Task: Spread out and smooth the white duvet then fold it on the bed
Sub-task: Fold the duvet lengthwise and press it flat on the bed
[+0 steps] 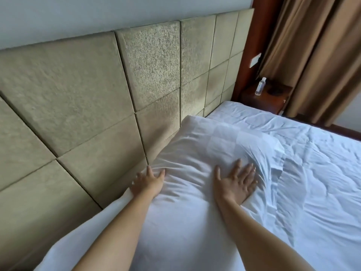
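From the head camera, both hands lay flat on a white pillow (205,153) at the head of the bed, set against the padded olive headboard (88,85). The left hand (147,182) had its fingers spread at the pillow's headboard-side edge, some of them sinking into the gap there, so how far they curled could not be told. The right hand (235,182) pressed palm-down with fingers straight and wide on the pillow's bed-side edge, where the case bunched into creases. Neither hand held anything.

The white duvet (312,173) covered the bed to the right of the pillow, rumpled with long ridges and one edge lying loose just beside the right hand. A second pillow or folded linen (244,116) lay flat beyond, nearer the corner.

The risk, as I judged it, lay in the pillow: if it sat on the duvet's top edge, any pull to spread the duvet would drag it askew or dump it toward the headboard gap. Pressing there would also set the creases rather than clear them. A broad sweep toward the far corner could reach the water bottle (260,86) standing on the wooden nightstand (273,98) beside the brown curtain (312,55), though both were well apart from the hands.
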Demonstrator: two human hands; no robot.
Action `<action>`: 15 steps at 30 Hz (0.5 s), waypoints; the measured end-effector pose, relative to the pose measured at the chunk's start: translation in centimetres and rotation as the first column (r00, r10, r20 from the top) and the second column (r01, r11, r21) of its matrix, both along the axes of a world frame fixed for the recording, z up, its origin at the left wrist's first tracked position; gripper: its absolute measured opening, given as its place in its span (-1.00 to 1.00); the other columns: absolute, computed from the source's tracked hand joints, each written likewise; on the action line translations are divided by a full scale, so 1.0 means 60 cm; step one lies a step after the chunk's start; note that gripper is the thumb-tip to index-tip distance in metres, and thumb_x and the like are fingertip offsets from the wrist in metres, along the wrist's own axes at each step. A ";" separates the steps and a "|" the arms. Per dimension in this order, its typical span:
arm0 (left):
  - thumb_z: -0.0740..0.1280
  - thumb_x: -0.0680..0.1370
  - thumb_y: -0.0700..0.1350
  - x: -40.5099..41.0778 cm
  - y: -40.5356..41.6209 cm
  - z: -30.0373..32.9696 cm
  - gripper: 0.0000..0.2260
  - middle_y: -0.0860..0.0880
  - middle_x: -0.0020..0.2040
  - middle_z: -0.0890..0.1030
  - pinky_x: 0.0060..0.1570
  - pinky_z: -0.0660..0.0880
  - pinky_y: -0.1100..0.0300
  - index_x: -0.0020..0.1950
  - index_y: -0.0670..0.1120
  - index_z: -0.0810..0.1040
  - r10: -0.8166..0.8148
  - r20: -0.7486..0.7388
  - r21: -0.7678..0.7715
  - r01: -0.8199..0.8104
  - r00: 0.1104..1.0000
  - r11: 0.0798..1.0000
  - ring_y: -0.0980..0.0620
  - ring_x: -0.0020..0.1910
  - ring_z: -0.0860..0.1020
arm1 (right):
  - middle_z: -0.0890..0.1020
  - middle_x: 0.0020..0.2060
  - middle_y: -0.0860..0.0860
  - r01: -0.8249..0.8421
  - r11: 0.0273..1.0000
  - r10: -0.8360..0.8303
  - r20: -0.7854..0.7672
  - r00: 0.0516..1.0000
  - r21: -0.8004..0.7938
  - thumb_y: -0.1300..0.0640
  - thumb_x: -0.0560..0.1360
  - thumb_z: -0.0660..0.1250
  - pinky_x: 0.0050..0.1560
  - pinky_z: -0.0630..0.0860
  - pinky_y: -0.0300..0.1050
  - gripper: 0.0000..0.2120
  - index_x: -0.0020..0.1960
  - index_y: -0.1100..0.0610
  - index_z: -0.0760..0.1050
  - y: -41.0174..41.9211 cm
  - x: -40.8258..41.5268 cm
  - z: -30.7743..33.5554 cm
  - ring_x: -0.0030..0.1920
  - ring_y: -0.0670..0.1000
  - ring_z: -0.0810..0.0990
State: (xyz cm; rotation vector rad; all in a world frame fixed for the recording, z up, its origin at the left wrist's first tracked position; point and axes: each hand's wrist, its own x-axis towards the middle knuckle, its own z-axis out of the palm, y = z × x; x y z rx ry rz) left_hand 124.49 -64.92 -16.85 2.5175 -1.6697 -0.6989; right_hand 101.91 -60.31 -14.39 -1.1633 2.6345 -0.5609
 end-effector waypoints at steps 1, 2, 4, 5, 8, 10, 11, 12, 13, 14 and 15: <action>-0.07 0.42 0.49 0.007 -0.010 -0.009 -0.19 -0.13 0.50 0.25 0.37 0.21 -0.09 0.55 0.05 0.05 0.033 -0.022 0.001 -0.033 0.999 0.999 -0.17 0.44 0.26 | -0.17 0.54 0.12 0.097 0.995 -0.099 0.067 0.993 0.037 -0.41 0.46 0.02 0.45 -0.33 0.08 -0.16 0.56 -0.02 -0.16 0.002 -0.007 0.003 0.53 0.09 -0.23; -0.04 0.39 0.52 0.013 -0.021 -0.017 -0.13 -0.15 0.48 0.29 0.37 0.24 -0.08 0.55 0.01 0.07 0.055 -0.058 0.016 -0.054 0.997 0.998 -0.18 0.42 0.30 | -0.16 0.54 0.16 0.184 0.981 -0.191 0.117 0.975 0.069 -0.46 0.41 0.05 0.46 -0.28 0.12 -0.09 0.56 -0.02 -0.19 0.004 -0.014 0.007 0.53 0.13 -0.19; 0.04 0.36 0.52 0.018 -0.038 -0.027 -0.07 -0.19 0.42 0.38 0.34 0.31 -0.08 0.51 -0.10 0.19 0.088 -0.161 0.043 -0.082 0.983 0.996 -0.21 0.36 0.38 | 0.01 0.52 0.24 0.311 0.940 -0.334 0.184 0.925 0.141 -0.53 0.34 0.04 0.46 -0.10 0.16 0.00 0.56 -0.01 -0.19 0.013 -0.034 0.013 0.50 0.21 0.04; 0.08 0.37 0.51 0.017 -0.042 -0.030 -0.10 -0.20 0.37 0.44 0.31 0.35 -0.06 0.45 -0.14 0.30 0.089 -0.193 0.045 -0.082 0.977 0.996 -0.21 0.32 0.44 | 0.16 0.47 0.26 0.343 0.922 -0.375 0.205 0.904 0.178 -0.55 0.33 0.04 0.42 0.03 0.14 0.01 0.56 0.02 -0.15 0.022 -0.046 0.016 0.44 0.22 0.20; 0.13 0.45 0.37 0.003 -0.051 -0.032 -0.35 -0.22 0.13 0.60 0.16 0.48 -0.03 0.17 -0.15 0.56 0.027 -0.239 -0.002 -0.028 0.971 1.000 -0.20 0.10 0.57 | 0.49 0.25 0.21 0.373 0.913 -0.409 0.359 0.839 0.167 -0.49 0.36 0.16 0.22 0.33 0.06 -0.10 0.41 0.18 0.23 0.054 -0.079 0.023 0.26 0.20 0.48; 0.07 0.43 0.35 -0.006 -0.066 -0.044 -0.38 -0.22 0.02 0.63 0.09 0.51 -0.03 0.06 -0.13 0.60 -0.025 -0.238 -0.058 0.012 0.971 0.998 -0.20 -0.01 0.59 | 0.55 0.16 0.20 0.358 0.933 -0.341 0.436 0.833 0.047 -0.41 0.40 0.22 0.16 0.39 0.04 -0.26 0.24 0.21 0.37 0.067 -0.092 0.036 0.20 0.21 0.53; 0.01 0.42 0.36 -0.011 -0.071 -0.037 -0.36 -0.20 -0.01 0.64 0.08 0.52 -0.03 0.02 -0.11 0.60 -0.041 -0.226 -0.091 0.020 0.973 0.996 -0.19 -0.04 0.60 | 0.56 0.14 0.20 0.350 0.937 -0.308 0.438 0.845 -0.016 -0.38 0.42 0.23 0.14 0.40 0.04 -0.32 0.19 0.20 0.39 0.070 -0.094 0.049 0.17 0.21 0.54; -0.02 0.44 0.34 -0.017 -0.068 -0.014 -0.37 -0.19 -0.02 0.64 0.07 0.52 -0.02 0.01 -0.10 0.60 -0.047 -0.204 -0.129 0.020 0.978 0.991 -0.18 -0.04 0.60 | 0.58 0.11 0.21 0.345 0.936 -0.284 0.432 0.856 -0.069 -0.36 0.44 0.23 0.12 0.41 0.04 -0.36 0.16 0.20 0.40 0.073 -0.092 0.066 0.15 0.22 0.55; -0.01 0.50 0.30 -0.025 -0.057 0.021 -0.42 -0.20 0.00 0.64 0.08 0.52 -0.02 0.04 -0.10 0.60 -0.050 -0.177 -0.170 0.019 0.983 0.985 -0.18 -0.02 0.60 | 0.59 0.09 0.21 0.342 0.933 -0.269 0.419 0.867 -0.109 -0.34 0.45 0.22 0.10 0.41 0.03 -0.39 0.15 0.19 0.40 0.076 -0.089 0.085 0.14 0.22 0.56; 0.01 0.55 0.25 -0.032 -0.046 0.055 -0.47 -0.21 0.04 0.63 0.10 0.51 -0.02 0.09 -0.10 0.59 -0.044 -0.156 -0.207 0.011 0.987 0.978 -0.19 0.02 0.59 | 0.60 0.07 0.20 0.340 0.929 -0.258 0.398 0.880 -0.150 -0.33 0.47 0.21 0.08 0.41 0.03 -0.41 0.14 0.19 0.40 0.079 -0.088 0.104 0.12 0.22 0.56; 0.03 0.58 0.20 -0.039 -0.038 0.084 -0.51 -0.22 0.08 0.61 0.12 0.50 -0.02 0.14 -0.10 0.58 -0.046 -0.147 -0.236 0.010 0.988 0.972 -0.21 0.06 0.58 | 0.60 0.05 0.20 0.339 0.922 -0.252 0.372 0.893 -0.189 -0.32 0.48 0.20 0.07 0.41 0.03 -0.43 0.14 0.19 0.40 0.084 -0.089 0.122 0.10 0.22 0.57</action>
